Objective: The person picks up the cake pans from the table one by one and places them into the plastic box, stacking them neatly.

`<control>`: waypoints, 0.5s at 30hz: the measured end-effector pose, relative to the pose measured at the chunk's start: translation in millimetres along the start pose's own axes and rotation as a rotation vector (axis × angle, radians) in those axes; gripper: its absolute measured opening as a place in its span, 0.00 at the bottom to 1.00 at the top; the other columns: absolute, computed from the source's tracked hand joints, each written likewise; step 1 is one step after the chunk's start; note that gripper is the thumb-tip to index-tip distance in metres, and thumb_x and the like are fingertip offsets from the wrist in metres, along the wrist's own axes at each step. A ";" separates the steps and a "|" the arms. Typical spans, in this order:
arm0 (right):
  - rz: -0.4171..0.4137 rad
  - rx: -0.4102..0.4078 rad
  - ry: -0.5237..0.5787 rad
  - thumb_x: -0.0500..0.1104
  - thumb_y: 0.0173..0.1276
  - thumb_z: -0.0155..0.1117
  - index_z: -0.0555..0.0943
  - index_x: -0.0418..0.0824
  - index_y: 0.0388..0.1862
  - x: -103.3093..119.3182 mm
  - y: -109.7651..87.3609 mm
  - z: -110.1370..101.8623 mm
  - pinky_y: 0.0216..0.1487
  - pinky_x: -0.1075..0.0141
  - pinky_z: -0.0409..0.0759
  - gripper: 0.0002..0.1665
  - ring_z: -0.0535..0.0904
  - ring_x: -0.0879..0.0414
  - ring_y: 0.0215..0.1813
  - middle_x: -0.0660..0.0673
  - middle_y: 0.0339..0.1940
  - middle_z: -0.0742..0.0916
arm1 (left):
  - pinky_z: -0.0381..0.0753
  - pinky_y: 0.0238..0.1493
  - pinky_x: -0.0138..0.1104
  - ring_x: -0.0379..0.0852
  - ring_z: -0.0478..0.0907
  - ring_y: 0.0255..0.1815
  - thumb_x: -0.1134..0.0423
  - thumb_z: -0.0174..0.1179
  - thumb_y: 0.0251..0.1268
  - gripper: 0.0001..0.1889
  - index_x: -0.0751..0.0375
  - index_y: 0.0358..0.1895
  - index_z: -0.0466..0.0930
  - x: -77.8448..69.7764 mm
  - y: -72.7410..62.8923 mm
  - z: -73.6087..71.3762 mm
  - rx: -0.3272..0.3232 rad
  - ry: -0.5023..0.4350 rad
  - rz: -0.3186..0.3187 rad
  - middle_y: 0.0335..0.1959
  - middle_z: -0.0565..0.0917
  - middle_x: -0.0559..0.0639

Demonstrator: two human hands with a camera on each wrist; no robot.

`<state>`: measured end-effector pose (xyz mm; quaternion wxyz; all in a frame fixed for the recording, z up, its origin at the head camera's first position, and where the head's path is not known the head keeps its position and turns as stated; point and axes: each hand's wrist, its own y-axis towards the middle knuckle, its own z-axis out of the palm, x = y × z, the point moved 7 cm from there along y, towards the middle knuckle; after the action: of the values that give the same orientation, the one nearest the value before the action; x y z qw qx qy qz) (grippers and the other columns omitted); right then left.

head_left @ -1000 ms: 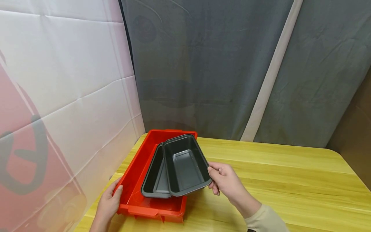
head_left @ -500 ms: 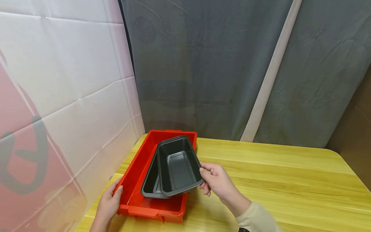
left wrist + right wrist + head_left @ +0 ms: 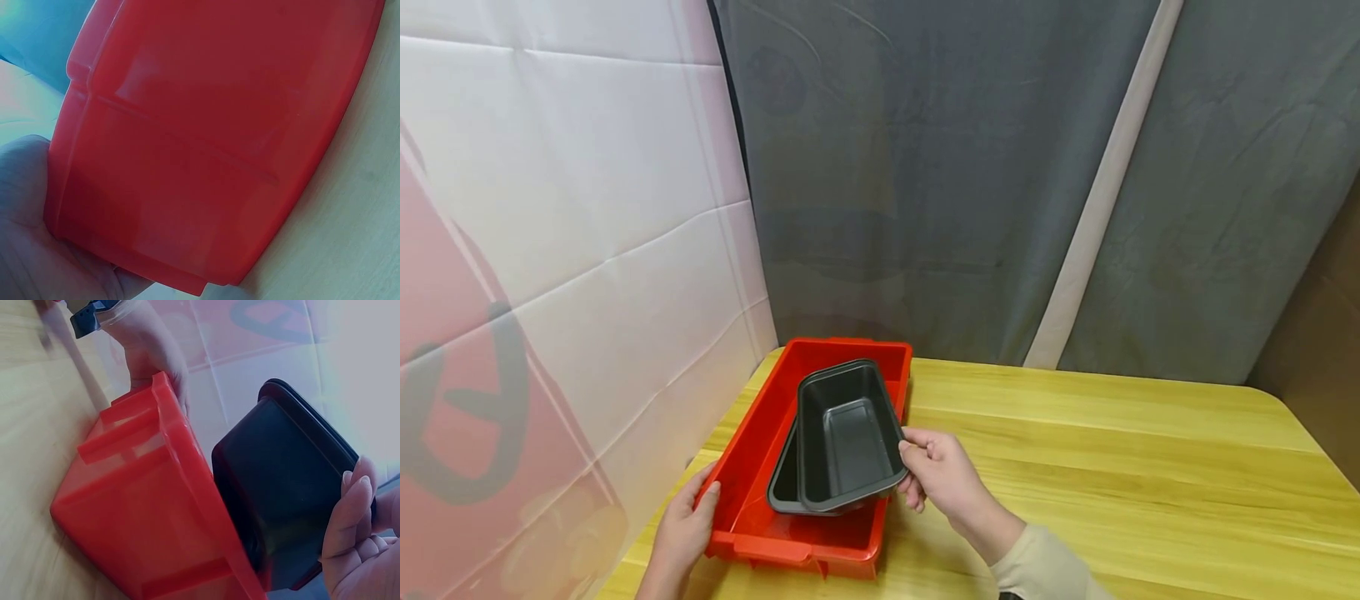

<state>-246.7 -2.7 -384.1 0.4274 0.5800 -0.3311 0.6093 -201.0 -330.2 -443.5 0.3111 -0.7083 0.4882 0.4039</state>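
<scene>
A red plastic bin (image 3: 772,548) stands on the table, its near left corner held by my left hand (image 3: 683,525). In the left wrist view, the palm and fingers (image 3: 31,231) wrap round the edge of the bin. A black loaf pan (image 3: 853,442) is held tilted over the bin, with my right hand (image 3: 949,479) pinching its right rim between thumb and fingers. Beneath it a second dark loaf pan (image 3: 784,479) lies inside the bin, mostly covered. In the right wrist view, the upper pan's underside (image 3: 281,469) shows beside the bin's wall (image 3: 144,519).
The yellow wood-grain table (image 3: 1112,475) stretches to the right of the bin. A white and pink printed cloth (image 3: 602,208) hangs on the left, and a grey curtain (image 3: 910,167) closes off the back. At far right is a brown panel (image 3: 1315,317).
My right hand has carried the upper loaf pan left and slightly down, so it covers more of the lower pan. The left hand has stayed on the bin.
</scene>
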 end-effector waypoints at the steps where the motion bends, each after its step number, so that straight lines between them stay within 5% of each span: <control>1: -0.001 -0.001 0.004 0.32 0.75 0.46 0.70 0.21 0.63 -0.7 0.5 1.5 0.13 0.73 0.70 0.22 0.72 0.64 0.11 0.46 0.15 0.79 | 0.84 0.44 0.41 0.58 0.78 0.48 0.62 0.43 0.79 0.25 0.67 0.73 0.57 0.2 0.0 0.1 0.000 -0.002 -0.001 0.63 0.69 0.75; 15: 0.002 -0.040 0.039 0.34 0.75 0.49 0.70 0.22 0.63 -8.4 6.9 18.9 0.13 0.73 0.71 0.22 0.73 0.62 0.11 0.44 0.15 0.81 | 0.84 0.43 0.40 0.58 0.79 0.48 0.63 0.43 0.79 0.25 0.68 0.73 0.58 -0.5 -0.2 0.3 -0.002 0.002 0.014 0.63 0.70 0.75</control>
<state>-245.3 -23.7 -389.8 0.4447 0.5590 -0.3356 0.6141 -201.0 -329.7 -443.2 0.3070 -0.7058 0.4930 0.4057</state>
